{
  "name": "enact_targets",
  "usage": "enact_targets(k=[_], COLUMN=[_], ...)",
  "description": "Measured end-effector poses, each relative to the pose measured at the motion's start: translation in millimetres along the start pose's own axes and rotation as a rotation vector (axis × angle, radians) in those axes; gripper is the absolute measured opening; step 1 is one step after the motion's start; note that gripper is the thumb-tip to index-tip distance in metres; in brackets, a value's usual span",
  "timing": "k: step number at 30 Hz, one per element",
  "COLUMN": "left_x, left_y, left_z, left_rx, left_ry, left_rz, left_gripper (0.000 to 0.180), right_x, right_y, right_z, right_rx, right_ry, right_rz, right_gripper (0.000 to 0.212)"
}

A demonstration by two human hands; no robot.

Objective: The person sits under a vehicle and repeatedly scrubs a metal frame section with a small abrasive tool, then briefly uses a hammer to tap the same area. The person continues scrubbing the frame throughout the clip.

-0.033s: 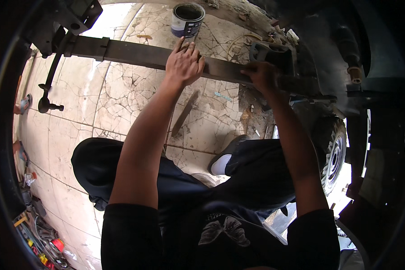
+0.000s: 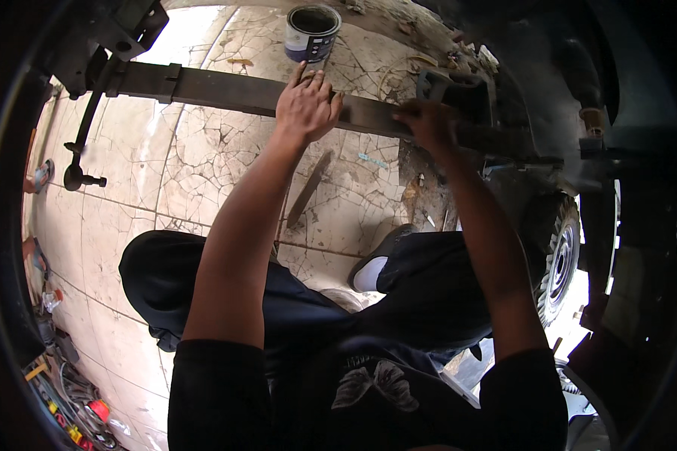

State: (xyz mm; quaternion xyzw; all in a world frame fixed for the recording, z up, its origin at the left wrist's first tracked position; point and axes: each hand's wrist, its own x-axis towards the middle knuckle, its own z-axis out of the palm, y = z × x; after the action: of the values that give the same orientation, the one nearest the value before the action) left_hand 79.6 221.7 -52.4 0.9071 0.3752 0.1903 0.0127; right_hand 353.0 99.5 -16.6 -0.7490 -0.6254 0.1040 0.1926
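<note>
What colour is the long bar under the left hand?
The bar is dark grey-brown, clearest in the head view.

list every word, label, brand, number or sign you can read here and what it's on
White-and-blue cylindrical can: label with printing, too small to read.
Black fabric t-shirt: short lettering above the pale butterfly print, too small and blurred to read.
No other lettering can be made out.

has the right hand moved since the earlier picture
Yes, slightly to the left: along the dark metal bar, the right hand is now a little nearer the left hand.
</note>
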Motion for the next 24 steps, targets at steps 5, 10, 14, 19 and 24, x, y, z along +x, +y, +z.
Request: enact_targets(k=[5, 10, 14, 19, 24], left_x=[7, -3, 1, 2, -1], left_y=[-15, -35, -34, -29, -33], left_z=[-7, -15, -18, -15, -15], left_rx=[-0.042, 0.065, -0.068, -0.048, 0.016], left_ry=[-0.186, -0.008, -0.070, -0.019, -0.006], left_rz=[-0.003, -0.021, -0.070, -0.066, -0.042], left_gripper=[0.047, 0.046, 0.053, 0.050, 0.037], right_x=[22, 13, -6, 6, 12], right_y=[-87, -62, -29, -43, -119], right_z=[44, 21, -24, 10, 47], right_rx=[0.083, 0.084, -0.011, 0.081, 0.090], right_ry=[0.019, -0.036, -0.054, -0.026, 0.063], right_rz=[-0.004, 0.017, 0.071, 0.004, -0.033], right_gripper=[0.027, 0.025, 0.026, 0.024, 0.023])
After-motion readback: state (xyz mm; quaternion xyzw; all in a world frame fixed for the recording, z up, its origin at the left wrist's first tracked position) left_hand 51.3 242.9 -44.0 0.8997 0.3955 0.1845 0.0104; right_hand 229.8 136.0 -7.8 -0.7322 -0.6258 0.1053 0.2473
